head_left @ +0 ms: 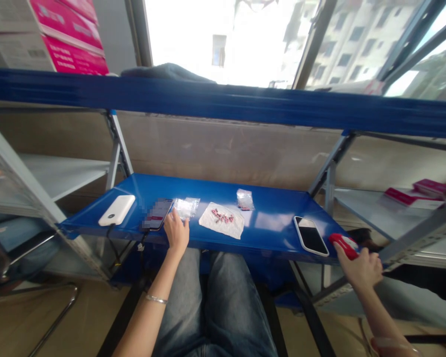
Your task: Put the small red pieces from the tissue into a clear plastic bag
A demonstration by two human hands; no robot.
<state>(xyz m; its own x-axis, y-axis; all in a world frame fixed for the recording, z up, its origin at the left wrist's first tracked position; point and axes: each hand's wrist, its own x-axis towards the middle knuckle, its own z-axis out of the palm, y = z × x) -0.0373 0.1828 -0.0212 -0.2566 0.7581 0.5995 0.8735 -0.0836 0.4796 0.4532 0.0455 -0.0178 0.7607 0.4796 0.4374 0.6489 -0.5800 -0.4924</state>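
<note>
My left hand (177, 232) is at the table's front edge, with thumb and fingers apart. Its fingertips reach the near side of a clear plastic bag (187, 207); whether they press on it I cannot tell. Just left of this hand lies a dark phone (159, 214), partly blurred. At the table's right end, my right hand (364, 270) has its fingers round a red packet (344, 244) with a white and blue part. A white-framed phone (311, 235) lies beside that hand. Between the hands, small reddish beads (222, 216) are scattered on a white paper towel (228, 229).
Behind the paper towel is another small clear bag (245, 199) with a few beads at its bottom. A white power bank (117, 210) with a cable lies at the left. A blue shelf beam (223, 106) crosses above the blue table (271, 198). Pink boxes (412, 196) stand at right.
</note>
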